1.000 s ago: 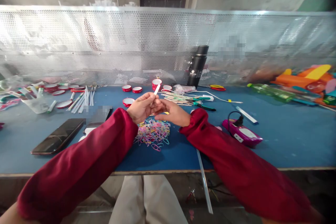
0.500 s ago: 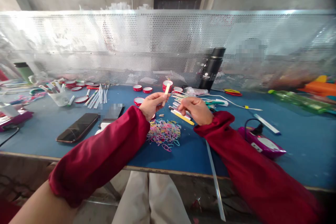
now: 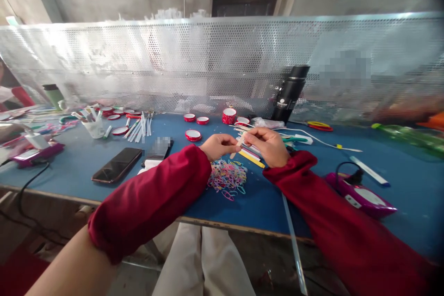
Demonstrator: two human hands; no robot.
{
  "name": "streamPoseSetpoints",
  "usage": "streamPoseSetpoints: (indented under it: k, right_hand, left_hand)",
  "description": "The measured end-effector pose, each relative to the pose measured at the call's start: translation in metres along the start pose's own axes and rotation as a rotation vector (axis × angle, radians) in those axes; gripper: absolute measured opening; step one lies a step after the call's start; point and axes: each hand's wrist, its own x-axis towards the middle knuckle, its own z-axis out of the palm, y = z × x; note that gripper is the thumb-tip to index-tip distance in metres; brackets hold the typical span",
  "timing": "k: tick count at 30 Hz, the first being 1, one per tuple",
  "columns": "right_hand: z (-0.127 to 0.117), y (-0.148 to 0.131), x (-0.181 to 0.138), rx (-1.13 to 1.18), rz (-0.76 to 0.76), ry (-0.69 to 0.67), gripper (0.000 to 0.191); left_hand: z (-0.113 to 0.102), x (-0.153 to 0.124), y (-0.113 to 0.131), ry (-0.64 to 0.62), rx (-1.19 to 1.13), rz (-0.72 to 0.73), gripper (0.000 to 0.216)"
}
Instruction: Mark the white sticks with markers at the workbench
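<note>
My left hand [image 3: 219,147] pinches the lower part of a pale flat stick [image 3: 241,139], which is tilted up to the right. At its upper end, the closed fingers of my right hand [image 3: 268,145] grip the same stick. Below both hands lies a heap of small multicoloured elastic bands [image 3: 229,176] on the blue tabletop [image 3: 253,208]. Just behind the stick are a yellow pen-like stick [image 3: 252,159] and several pale ones, partly hidden by my right hand.
Left of my hands lie a dark phone [image 3: 117,165] and a white cup of sticks [image 3: 93,127]. Red-edged tape rolls [image 3: 193,135] stand farther back. A black flask [image 3: 291,92] leans by the perforated metal screen [image 3: 166,64]. A purple device [image 3: 362,194] sits at right.
My two hands have come together; the right fingers have closed on the stick's upper end. The stick has come down from its raised position. The view has shifted slightly left.
</note>
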Motion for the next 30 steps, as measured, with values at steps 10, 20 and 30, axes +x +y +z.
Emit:
streamPoseSetpoints:
  k: [10,20,30]
  right_hand:
    - [0.005,-0.006,-0.003,-0.047,-0.002,-0.122,0.022]
    - [0.005,0.005,-0.001,0.031,0.024,-0.099,0.020]
    - [0.008,0.007,-0.002,0.094,0.019,-0.142,0.019]
  left_hand:
    - [0.002,-0.001,-0.002,-0.006,0.102,0.057,0.035]
    - [0.003,0.001,-0.005,-0.025,0.037,0.019,0.027]
    - [-0.002,-0.003,0.000,-0.072,0.044,-0.017,0.037]
